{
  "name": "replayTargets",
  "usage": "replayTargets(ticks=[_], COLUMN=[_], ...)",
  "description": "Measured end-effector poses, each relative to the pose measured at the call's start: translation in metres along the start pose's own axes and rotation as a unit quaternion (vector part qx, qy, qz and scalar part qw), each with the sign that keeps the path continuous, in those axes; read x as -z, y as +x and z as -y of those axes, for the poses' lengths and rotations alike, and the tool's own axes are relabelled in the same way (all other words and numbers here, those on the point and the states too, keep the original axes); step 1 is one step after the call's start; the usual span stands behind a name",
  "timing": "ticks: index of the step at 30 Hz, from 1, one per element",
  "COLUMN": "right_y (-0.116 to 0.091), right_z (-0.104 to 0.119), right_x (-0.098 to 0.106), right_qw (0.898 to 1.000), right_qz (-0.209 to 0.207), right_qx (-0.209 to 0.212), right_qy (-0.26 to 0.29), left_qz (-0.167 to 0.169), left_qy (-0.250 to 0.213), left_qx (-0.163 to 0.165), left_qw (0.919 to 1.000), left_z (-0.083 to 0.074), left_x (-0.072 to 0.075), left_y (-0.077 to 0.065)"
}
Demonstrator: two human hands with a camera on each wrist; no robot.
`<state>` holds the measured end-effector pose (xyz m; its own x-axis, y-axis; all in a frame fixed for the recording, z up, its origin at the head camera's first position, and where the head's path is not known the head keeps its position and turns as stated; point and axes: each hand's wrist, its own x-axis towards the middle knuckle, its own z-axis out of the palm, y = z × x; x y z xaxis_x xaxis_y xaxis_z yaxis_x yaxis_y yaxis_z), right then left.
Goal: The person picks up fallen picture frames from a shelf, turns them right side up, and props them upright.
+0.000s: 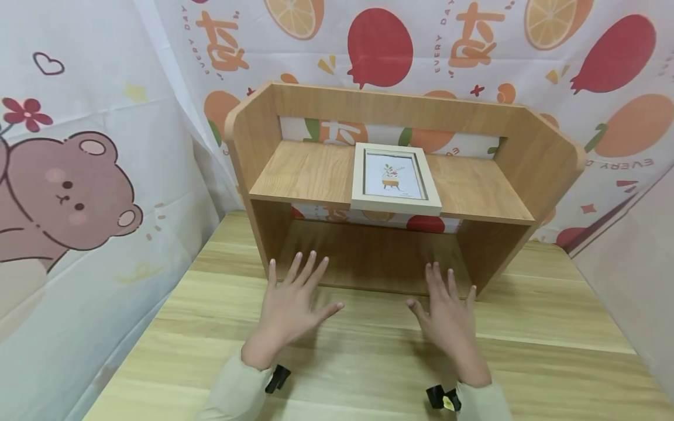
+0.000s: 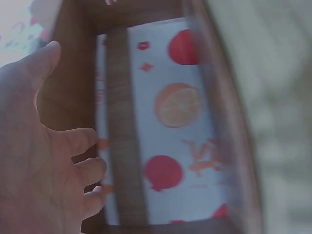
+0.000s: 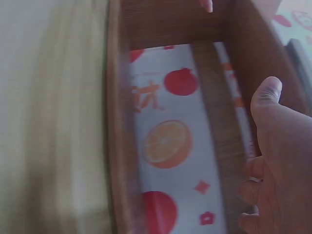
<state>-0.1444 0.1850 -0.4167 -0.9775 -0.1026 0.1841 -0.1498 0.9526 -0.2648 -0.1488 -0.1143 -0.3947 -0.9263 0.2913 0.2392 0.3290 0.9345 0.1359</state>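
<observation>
A two-tier wooden desk shelf point(image 1: 310, 169) stands on the table. On its upper board lies a cream picture frame point(image 1: 433, 202) with a potted-plant print, its front edge reaching past the board. My left hand point(image 1: 292, 307) is spread, fingers extended, in front of the lower compartment's left side. My right hand point(image 1: 447, 318) is spread likewise before the right side, thumb pointing inward. Neither holds anything. In the left wrist view the left hand point(image 2: 44, 151) overlaps the shelf's compartment; in the right wrist view the right hand point(image 3: 287, 161) does the same.
Wood-grain table point(image 1: 358, 374) extends under and in front of the shelf. Behind it hangs a fruit-print cloth point(image 1: 316, 64), and at left a bear-print cloth point(image 1: 158, 146). A pale wall panel point(image 1: 632, 251) stands at the right. Black wrist mounts point(image 1: 278, 379) sit at both sleeves.
</observation>
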Motion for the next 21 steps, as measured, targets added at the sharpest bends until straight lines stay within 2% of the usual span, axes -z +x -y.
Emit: replayTargets(ticks=[6, 12, 17, 21], right_y=[0.001, 0.004, 0.011, 0.021], right_z=[0.001, 0.002, 0.005, 0.01], right_x=[0.038, 0.078, 0.098, 0.112], right_qw=[1.0, 0.996, 0.99, 0.987], right_qz=[-0.018, -0.085, -0.134, -0.149], right_qx=[-0.005, 0.018, 0.041, 0.055], right_qy=[0.002, 0.005, -0.003, -0.007], left_qz=[-0.043, -0.057, -0.066, -0.071], left_qy=[0.007, 0.003, 0.008, 0.016], left_qx=[-0.026, -0.033, -0.039, -0.045], left_qw=[0.9987, 0.9978, 0.997, 0.9963], left_z=[-0.012, -0.024, -0.031, -0.035], left_x=[0.033, 0.064, 0.082, 0.093], left_y=[0.008, 0.023, 0.04, 0.052])
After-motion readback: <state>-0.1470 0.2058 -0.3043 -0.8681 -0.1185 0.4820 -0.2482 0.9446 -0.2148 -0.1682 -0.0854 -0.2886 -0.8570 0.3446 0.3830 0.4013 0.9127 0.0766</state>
